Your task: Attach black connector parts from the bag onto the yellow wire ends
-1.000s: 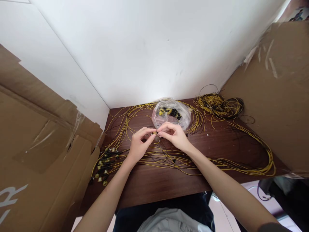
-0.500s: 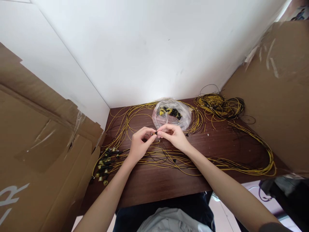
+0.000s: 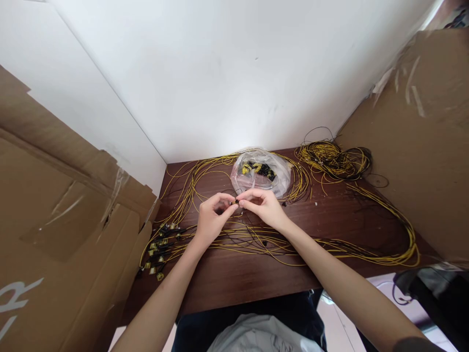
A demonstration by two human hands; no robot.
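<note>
My left hand and my right hand meet over the middle of the table. Between their fingertips is a small black and yellow part, pinched from both sides; its exact kind is too small to make out. A thin dark wire shows close to the fingertips. Just behind the hands sits a clear plastic bag, its mouth spread wide, with black and yellow small parts inside. Beneath the forearms runs a bundle of yellow and black wires, ending at the left in several black and brass-coloured connectors.
A tangled coil of yellow and black wire lies at the back right. More wires curve along the table on both sides. Cardboard walls stand left and right, with a white panel behind.
Both hands stay in nearly the same place. The small part between the fingertips appears slightly turned, showing more yellow.
</note>
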